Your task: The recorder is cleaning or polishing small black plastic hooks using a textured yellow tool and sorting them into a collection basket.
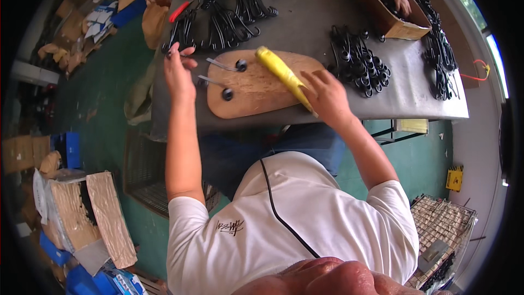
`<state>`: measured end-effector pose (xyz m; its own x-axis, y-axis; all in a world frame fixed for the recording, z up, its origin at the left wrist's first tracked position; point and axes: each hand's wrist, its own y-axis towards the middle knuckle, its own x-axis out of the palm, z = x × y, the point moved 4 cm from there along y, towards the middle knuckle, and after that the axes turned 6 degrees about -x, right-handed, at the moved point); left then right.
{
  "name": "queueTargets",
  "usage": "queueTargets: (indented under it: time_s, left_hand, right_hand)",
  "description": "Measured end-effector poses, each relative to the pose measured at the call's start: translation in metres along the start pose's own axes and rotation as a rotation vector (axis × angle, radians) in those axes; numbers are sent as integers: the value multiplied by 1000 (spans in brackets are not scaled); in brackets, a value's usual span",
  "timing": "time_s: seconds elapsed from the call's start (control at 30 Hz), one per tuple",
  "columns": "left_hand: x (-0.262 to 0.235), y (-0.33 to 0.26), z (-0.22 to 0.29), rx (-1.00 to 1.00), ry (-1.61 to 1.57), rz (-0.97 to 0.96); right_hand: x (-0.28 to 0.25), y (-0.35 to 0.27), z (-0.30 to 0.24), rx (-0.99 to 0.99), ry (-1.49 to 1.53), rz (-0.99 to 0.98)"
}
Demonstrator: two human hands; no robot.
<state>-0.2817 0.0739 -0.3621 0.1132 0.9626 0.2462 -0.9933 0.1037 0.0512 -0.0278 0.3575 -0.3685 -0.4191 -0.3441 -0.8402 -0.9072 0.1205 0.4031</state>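
Right fingers [319, 83] touch a yellow tool [281, 70] between black balls [227, 94] and rods [361, 64].

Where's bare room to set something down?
The tabletop is bare between the black hooks and the open carton, and between the ball-ended pile and the right-hand black bundle. The wooden board is bare between its two black balls and the yellow tool. Crowded: upper left, far right.

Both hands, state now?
Left hand: part-curled near black hooks; hold can't be told.
Right hand: at yellow object; grip can't be told.
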Motion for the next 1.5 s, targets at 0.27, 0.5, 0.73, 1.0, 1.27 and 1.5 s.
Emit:
queueTargets:
  time_s: [0.27, 0.5, 0.73, 1.0, 1.27, 1.5]
  left_hand:
    - [-53, 29, -39, 348, 1017, 192]
    - [-10, -36, -62, 599, 1420, -24]
    - [-1, -44, -22, 806, 1255, -53]
    - [102, -90, -18, -357, -97, -505]
    - [104, -88, 8, -8, 248, -411]
    - [110, -85, 9, 267, 569, -414]
  right_hand:
    - [-47, 35, 153, 486, -531, 79]
    - [-39, 47, 196, 343, -376, 173]
    - [-52, 44, 43, 94, 56, 363]
    - [15, 18, -58, -261, 211, 223]
    - [47, -16, 11, 2, 57, -136]
    - [6, -43, 7, 699, 1151, -188]
